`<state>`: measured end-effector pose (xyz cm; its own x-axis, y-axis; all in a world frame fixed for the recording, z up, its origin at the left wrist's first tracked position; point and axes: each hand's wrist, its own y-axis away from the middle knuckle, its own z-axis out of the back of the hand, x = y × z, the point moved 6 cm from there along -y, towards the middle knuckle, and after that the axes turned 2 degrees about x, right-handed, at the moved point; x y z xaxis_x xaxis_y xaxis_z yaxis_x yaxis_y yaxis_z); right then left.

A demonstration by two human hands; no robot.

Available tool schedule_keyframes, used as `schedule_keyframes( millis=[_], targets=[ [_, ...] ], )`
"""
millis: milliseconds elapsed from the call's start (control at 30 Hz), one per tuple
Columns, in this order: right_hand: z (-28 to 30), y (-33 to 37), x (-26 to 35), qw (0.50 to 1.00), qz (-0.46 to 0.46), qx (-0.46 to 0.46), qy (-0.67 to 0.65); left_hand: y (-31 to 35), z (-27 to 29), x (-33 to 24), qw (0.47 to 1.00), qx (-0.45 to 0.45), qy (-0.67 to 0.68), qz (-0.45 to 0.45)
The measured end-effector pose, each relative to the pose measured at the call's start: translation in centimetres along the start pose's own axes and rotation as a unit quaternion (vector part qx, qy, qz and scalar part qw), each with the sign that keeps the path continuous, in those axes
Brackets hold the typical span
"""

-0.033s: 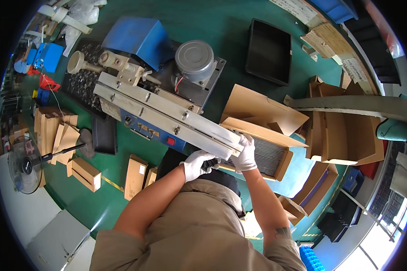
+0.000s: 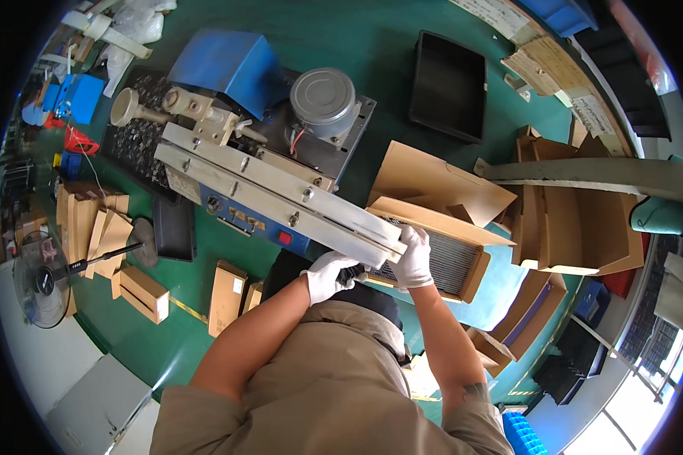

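Observation:
My left hand (image 2: 326, 278), in a white glove, is below the near end of a long silvery double metal rail (image 2: 273, 196) on a machine. Its fingers curl round a dark, ridged-looking bundle (image 2: 349, 273) whose kind I cannot make out. My right hand (image 2: 413, 259), gloved too, is at the rail's end with its fingers bent against it. Whether something small sits in those fingers is hidden. Beside and partly under the right hand lies an open cardboard box (image 2: 476, 279) filled with rows of thin grey strips (image 2: 449, 263).
The machine carries a blue cover (image 2: 224, 64), a round motor (image 2: 322, 95) and a red switch (image 2: 284, 237). Dark small pieces (image 2: 133, 144) lie in a tray at its far left. A black tray (image 2: 448, 87) sits beyond. Cartons (image 2: 577, 220) stand right; a fan (image 2: 44, 279) stands left.
The whole view has shifted very slightly. Both hands stay in nearly the same place at the rail's end.

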<state>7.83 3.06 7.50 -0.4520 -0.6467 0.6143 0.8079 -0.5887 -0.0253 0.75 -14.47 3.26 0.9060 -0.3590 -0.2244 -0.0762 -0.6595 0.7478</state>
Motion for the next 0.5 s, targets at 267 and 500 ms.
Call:
schedule_keyframes(
  millis=[267,500],
  targets=[
    [6.6,1.5,-1.4,0.977,-0.185,-0.066,-0.083,-3.7,-3.9,-1.7,0.978,0.067,0.196,0.012],
    [5.0,2.7,2.0,0.994,-0.024,-0.105,-0.003,-6.9,-8.4,-1.0,0.985,0.066,0.16,0.008]
  ],
)
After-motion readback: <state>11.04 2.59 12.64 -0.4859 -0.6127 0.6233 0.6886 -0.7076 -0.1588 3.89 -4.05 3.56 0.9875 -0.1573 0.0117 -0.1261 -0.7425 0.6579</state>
